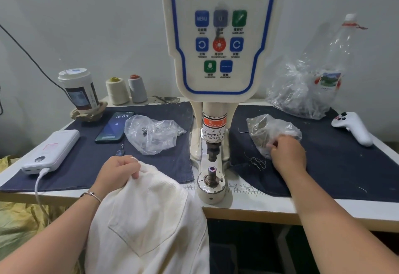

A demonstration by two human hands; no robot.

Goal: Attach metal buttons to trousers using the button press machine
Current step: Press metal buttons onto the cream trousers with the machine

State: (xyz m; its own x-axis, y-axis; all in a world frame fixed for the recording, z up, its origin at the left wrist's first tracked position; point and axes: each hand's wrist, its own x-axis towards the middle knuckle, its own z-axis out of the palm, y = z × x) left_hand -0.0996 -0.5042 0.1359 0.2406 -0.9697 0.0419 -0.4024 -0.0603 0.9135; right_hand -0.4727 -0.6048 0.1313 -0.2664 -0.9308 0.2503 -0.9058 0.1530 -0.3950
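Note:
Cream trousers (149, 215) hang over the table's front edge, back pocket up. My left hand (117, 171) grips a bunched fold at their top. The button press machine (218, 58) stands at the centre, its lower die (212, 169) bare under the punch. To the right of the machine, my right hand (288, 154) reaches with curled fingers into a clear plastic bag of metal buttons (265, 131); the fingertips are hidden in the bag. A second plastic bag of small parts (151, 133) lies left of the machine.
Dark denim cloth (336, 161) covers the table (269, 209). On the left are a phone (114, 127), a power bank (51, 151) with cable, a cup (79, 89) and two thread cones (127, 90). A white controller (354, 128), a large bag and a plastic bottle (336, 58) sit at right.

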